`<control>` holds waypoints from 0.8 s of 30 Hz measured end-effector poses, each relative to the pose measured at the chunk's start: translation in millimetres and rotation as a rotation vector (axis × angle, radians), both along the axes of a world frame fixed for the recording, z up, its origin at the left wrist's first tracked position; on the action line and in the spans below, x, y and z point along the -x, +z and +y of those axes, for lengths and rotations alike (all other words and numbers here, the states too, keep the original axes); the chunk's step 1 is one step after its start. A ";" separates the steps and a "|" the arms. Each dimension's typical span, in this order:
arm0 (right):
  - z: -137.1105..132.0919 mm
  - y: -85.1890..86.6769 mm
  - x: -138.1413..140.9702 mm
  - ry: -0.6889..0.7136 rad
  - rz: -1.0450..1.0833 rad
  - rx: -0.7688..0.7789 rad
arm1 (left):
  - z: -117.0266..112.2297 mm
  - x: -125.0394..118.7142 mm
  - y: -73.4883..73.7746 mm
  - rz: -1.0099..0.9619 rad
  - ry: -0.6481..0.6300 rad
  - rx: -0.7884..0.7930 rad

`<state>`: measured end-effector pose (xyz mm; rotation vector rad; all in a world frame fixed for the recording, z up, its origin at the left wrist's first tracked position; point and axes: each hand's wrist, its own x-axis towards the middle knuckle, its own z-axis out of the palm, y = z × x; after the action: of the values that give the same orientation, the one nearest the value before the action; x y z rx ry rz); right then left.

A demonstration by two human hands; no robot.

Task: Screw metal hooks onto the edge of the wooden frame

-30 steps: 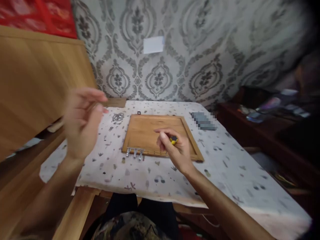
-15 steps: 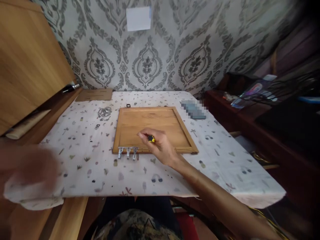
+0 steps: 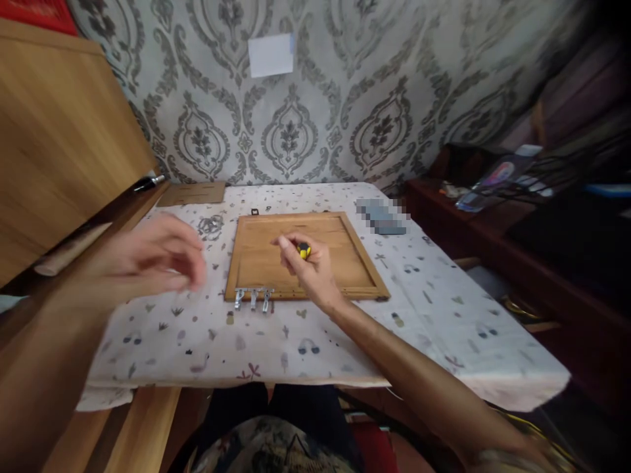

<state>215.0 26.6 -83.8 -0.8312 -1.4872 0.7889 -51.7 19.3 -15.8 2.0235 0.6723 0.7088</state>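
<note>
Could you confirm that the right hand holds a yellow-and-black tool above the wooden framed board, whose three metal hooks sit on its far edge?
No: the head view shows the three metal hooks on the near edge of the wooden framed board; the rest holds.

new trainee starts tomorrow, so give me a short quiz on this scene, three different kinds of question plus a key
1. True or false: the right hand rests on the tablecloth, beside the wooden panel.
2. What does the right hand hold? A) a metal ring B) a yellow-and-black tool C) a sheet of paper
3. Fill in: ___ metal hooks stick out at the panel's near edge.

Key
1. False: it is over the panel.
2. B
3. three
</note>
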 end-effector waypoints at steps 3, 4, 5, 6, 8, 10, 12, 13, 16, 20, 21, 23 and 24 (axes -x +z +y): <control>9.2 -1.7 3.3 0.097 0.283 0.095 | 22.6 -32.7 -28.7 0.106 -0.073 0.113; 12.1 -3.9 4.2 0.146 0.350 0.103 | 30.7 -39.5 -43.6 0.186 -0.005 0.082; 14.6 -6.7 5.2 0.191 0.389 0.103 | 37.9 -43.9 -58.5 0.279 0.076 0.012; 16.7 -9.8 6.3 0.227 0.406 0.097 | 43.8 -46.0 -71.9 0.358 0.117 -0.047; 19.5 -15.6 8.8 0.281 0.429 0.088 | 51.0 -46.6 -91.0 0.439 0.118 -0.112; 21.0 -19.7 12.1 0.304 0.450 0.111 | 53.6 -47.0 -98.6 0.432 0.107 -0.121; 21.5 -21.3 15.6 0.296 0.429 0.127 | 54.5 -49.8 -99.1 0.387 0.119 -0.116; 21.3 -21.1 17.1 0.296 0.406 0.124 | 54.9 -51.9 -98.5 0.364 0.123 -0.113; 18.3 -18.3 18.4 0.303 0.290 0.065 | 56.8 -57.8 -100.1 0.319 0.096 -0.097; 11.7 -17.5 9.9 0.160 -0.057 -0.056 | 57.9 -58.7 -108.9 0.253 0.058 -0.077; 10.8 -18.8 6.7 0.131 -0.142 -0.076 | 57.4 -58.0 -110.6 0.235 0.072 -0.078; 10.8 -23.1 0.8 0.130 -0.262 -0.079 | 55.5 -56.4 -112.0 0.202 0.118 -0.075; 11.7 -25.6 -1.7 0.148 -0.302 -0.067 | 54.3 -55.8 -111.9 0.177 0.133 -0.067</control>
<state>216.7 38.2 -109.4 -0.8223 -1.8508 0.7406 4.2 73.6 -127.6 2.1353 0.9037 0.6406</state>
